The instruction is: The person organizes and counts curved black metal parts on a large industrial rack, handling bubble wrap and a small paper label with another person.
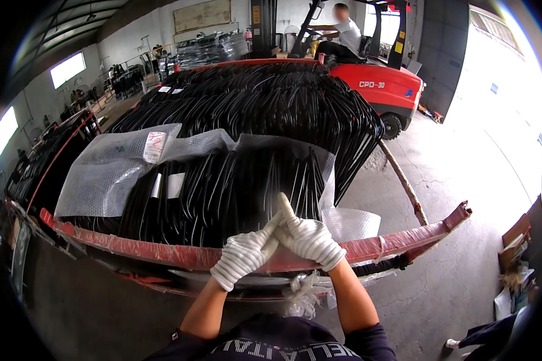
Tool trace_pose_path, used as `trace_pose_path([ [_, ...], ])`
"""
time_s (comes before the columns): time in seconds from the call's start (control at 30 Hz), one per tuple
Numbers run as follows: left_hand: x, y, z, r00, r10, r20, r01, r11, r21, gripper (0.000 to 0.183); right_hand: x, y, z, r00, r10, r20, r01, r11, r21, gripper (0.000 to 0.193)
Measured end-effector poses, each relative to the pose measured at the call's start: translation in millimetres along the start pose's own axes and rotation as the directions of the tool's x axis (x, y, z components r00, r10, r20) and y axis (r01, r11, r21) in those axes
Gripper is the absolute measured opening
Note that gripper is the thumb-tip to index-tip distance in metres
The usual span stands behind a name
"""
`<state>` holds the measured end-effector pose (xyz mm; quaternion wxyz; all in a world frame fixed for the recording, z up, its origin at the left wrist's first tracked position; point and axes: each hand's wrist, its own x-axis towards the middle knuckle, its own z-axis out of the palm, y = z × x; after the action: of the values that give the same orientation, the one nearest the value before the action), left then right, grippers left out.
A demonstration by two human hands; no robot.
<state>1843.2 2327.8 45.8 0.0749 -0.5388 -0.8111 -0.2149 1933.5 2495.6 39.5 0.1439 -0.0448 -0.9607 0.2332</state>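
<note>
In white gloves with grey bands, my left hand (242, 257) and my right hand (314, 242) meet above the near red rail (180, 255). Their fingertips touch and partly overlap. One finger of the right hand points away from me; the left hand's fingers reach toward it, stretched out. Nothing shows held in either hand, though the overlap hides some fingertips. Just beyond them lie densely packed, thin, glossy black strips (223, 186) in rows on the red frame. Clear bubble wrap (102, 174) covers their left part, and another piece of bubble wrap (352, 222) sticks out at right.
Behind the load stands a red forklift (373, 84) with a person (346, 33) seated on it. A rusty bar (406, 183) slopes down at the right. Crumpled clear plastic (304, 295) hangs below the rail. Cardboard (515, 240) leans at the far right, near another person's leg (482, 334).
</note>
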Motion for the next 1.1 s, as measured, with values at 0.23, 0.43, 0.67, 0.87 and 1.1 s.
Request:
trace_pose_path([
  [0.23,-2,-4,3,0.999,-0.017,0.030,0.019,0.998,-0.057,0.048,-2,2,5,0.991,-0.102,-0.087,0.105,0.994,0.030,0.058],
  [0.43,-2,-5,8,0.999,-0.032,0.035,0.035,0.994,-0.105,0.043,-2,-4,-3,0.997,-0.070,-0.018,0.070,0.997,0.013,0.047],
  [0.67,-2,-6,9,1.000,-0.016,0.021,0.016,0.999,-0.033,0.044,-1,-3,-4,0.998,-0.063,0.011,0.063,0.998,0.023,0.054],
  [0.87,-3,-8,9,1.000,0.006,0.022,-0.006,1.000,0.019,0.056,-2,-4,-5,1.000,-0.026,0.011,0.025,0.999,0.024,0.062],
  [1.1,-2,-8,11,0.999,0.036,-0.007,-0.036,0.999,0.007,0.057,-3,1,-1,0.998,-0.055,-0.032,0.057,0.997,0.044,0.065],
])
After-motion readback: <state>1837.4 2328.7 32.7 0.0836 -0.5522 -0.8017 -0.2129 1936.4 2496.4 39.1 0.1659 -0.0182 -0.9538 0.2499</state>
